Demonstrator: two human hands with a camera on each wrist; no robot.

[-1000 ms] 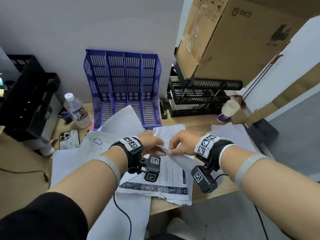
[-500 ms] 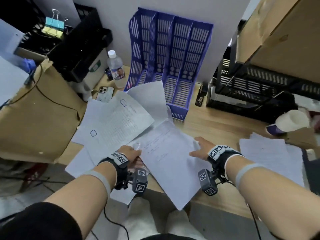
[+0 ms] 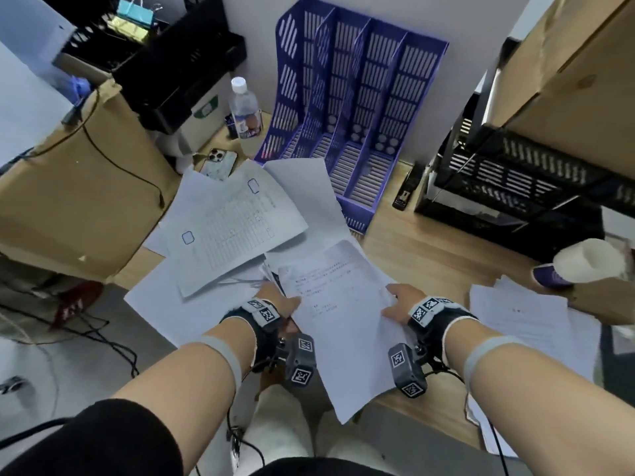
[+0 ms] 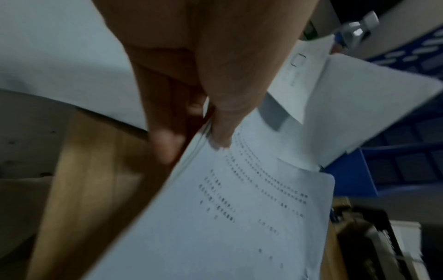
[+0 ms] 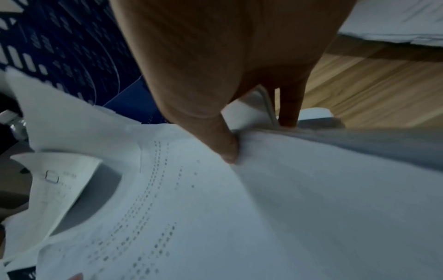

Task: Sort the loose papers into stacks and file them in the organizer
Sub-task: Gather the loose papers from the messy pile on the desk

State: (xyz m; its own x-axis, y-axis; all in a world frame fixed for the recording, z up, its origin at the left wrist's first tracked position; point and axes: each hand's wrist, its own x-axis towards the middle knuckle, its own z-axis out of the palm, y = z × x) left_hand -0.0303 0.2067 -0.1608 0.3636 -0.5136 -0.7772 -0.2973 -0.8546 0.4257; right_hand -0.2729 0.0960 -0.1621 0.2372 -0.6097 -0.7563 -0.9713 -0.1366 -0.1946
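Note:
I hold a thin stack of printed sheets [image 3: 338, 314] [image 4: 239, 217] [image 5: 215, 208] between both hands above the desk's front edge. My left hand [image 3: 280, 300] [image 4: 210, 123] pinches its left edge, thumb on top and fingers underneath. My right hand [image 3: 398, 300] [image 5: 230, 147] pinches the right edge the same way. More loose papers [image 3: 226, 231] lie fanned out to the left, the top one a printed table form. A purple organizer [image 3: 350, 108] with several upright slots, no paper showing in them, stands against the wall behind the sheets.
A second pile of papers [image 3: 525, 324] lies at the right. A water bottle [image 3: 244, 111], phone [image 3: 219, 163], black stapler [image 3: 405, 190], black trays [image 3: 522, 187], paper cup [image 3: 584, 261] and cardboard boxes [image 3: 68, 187] ring the wooden desk [image 3: 422, 249].
My view has tilted down and leftward. My hands moved apart from the middle of the sheets to their left and right edges, and the stack now sits turned at an angle.

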